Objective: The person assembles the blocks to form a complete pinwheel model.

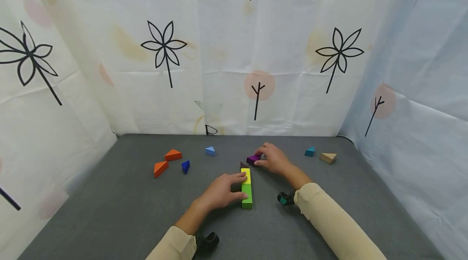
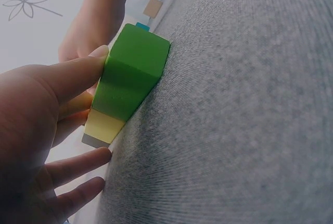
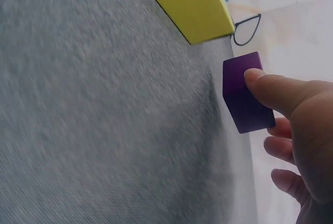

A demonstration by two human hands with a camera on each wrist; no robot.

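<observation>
Near the middle of the table, a green block [image 1: 246, 196] and a yellow block [image 1: 248, 174] lie end to end in a line. A dark brown triangular block [image 1: 243, 165] is at the yellow one's far end. My left hand [image 1: 220, 191] rests on this line from the left, its thumb on the green block and its fingertips at the yellow one, fingers fairly straight. To the right, my right hand [image 1: 276, 160] pinches a purple block [image 3: 244, 94] between thumb and fingers. The purple block is just beyond and right of the brown one.
Two orange triangular blocks [image 1: 173, 154], a dark blue triangle [image 1: 185, 166] and a light blue triangle [image 1: 210, 151] lie to the left. At the right are a teal block [image 1: 309, 152] and a tan triangular block [image 1: 328, 158]. White patterned fabric [image 1: 219, 89] encloses the grey tabletop [image 1: 120, 203].
</observation>
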